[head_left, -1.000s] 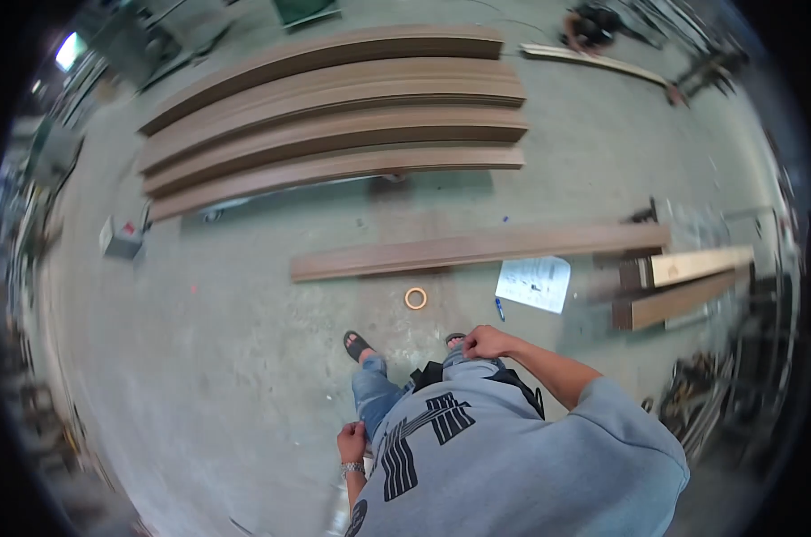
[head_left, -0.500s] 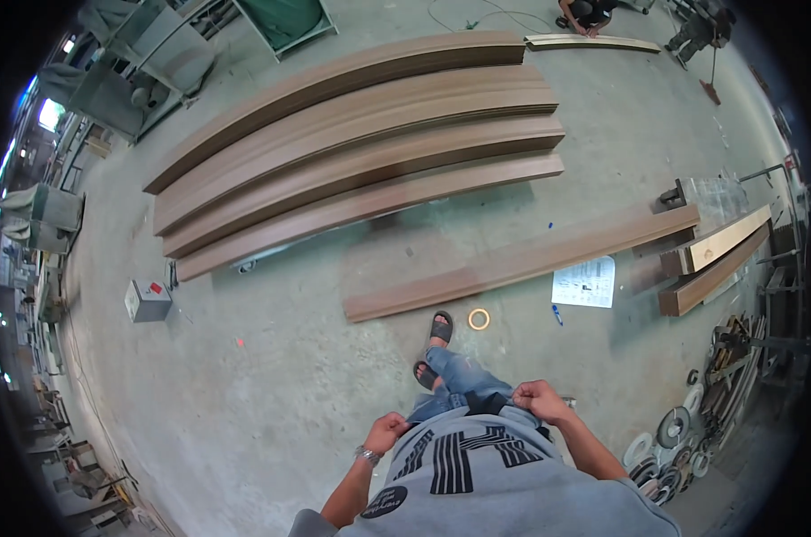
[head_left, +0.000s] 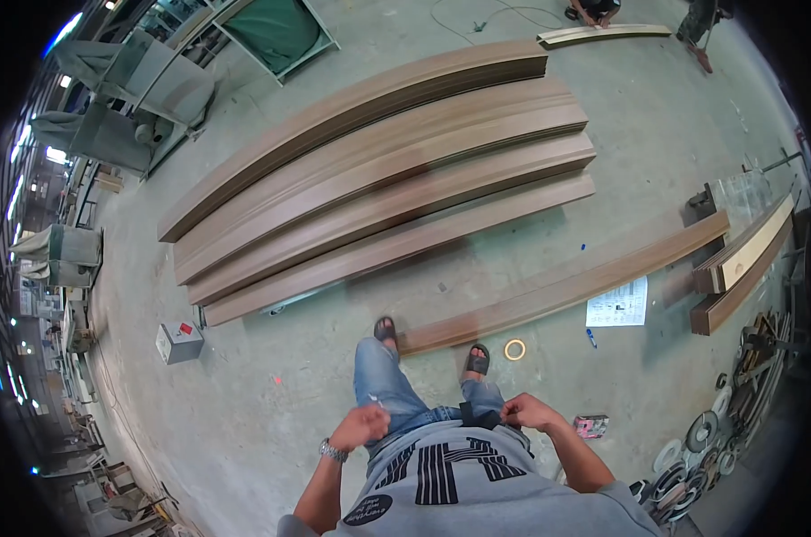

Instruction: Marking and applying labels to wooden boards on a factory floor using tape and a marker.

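The left hand (head_left: 360, 425) and right hand (head_left: 526, 412) curl, holds unclear; a careless left sandal (head_left: 386, 329) step could knock the board (head_left: 566, 292) beside it.

Grey sweatshirt (head_left: 548, 501) has big black striped lettering (head_left: 437, 474) below and between left fingers (head_left: 378, 417) and right fingers (head_left: 510, 413). Round black badge (head_left: 369, 511), below left fingers, carries small pale words. Printed paper sheet (head_left: 617, 302), up and right of right fingers, is too small to read.
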Motion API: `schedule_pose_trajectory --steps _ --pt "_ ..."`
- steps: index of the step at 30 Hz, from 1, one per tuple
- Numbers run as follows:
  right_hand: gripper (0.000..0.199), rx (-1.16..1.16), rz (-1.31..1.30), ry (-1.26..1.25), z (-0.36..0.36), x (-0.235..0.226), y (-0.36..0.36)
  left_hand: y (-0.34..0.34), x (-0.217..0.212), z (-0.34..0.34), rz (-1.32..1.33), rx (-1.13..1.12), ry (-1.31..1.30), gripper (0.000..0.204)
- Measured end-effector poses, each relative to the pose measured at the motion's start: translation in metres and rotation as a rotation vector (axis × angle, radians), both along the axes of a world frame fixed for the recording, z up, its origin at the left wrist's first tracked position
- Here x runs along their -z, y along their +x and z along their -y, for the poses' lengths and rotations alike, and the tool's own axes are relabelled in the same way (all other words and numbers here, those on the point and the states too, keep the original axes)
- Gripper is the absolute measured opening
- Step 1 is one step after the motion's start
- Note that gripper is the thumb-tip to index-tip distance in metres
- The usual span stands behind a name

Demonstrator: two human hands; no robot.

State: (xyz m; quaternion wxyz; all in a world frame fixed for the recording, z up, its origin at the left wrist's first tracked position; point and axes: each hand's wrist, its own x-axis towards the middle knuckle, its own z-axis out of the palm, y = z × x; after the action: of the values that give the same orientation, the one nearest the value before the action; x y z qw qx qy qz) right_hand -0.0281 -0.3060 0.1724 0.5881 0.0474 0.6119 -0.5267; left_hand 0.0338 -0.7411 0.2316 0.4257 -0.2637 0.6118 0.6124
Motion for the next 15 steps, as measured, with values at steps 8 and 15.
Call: schedule_pose_trajectory --steps 8,15 --pt "0.006 0.494 0.176 0.232 0.090 0.016 -0.053 -0.242 0.168 0.094 -0.425 0.097 -0.307 0.027" --pt "0.016 0.558 -0.049 0.411 0.225 0.172 -0.161 -0.494 0.342 0.150 -0.940 0.455 -0.857 0.044"
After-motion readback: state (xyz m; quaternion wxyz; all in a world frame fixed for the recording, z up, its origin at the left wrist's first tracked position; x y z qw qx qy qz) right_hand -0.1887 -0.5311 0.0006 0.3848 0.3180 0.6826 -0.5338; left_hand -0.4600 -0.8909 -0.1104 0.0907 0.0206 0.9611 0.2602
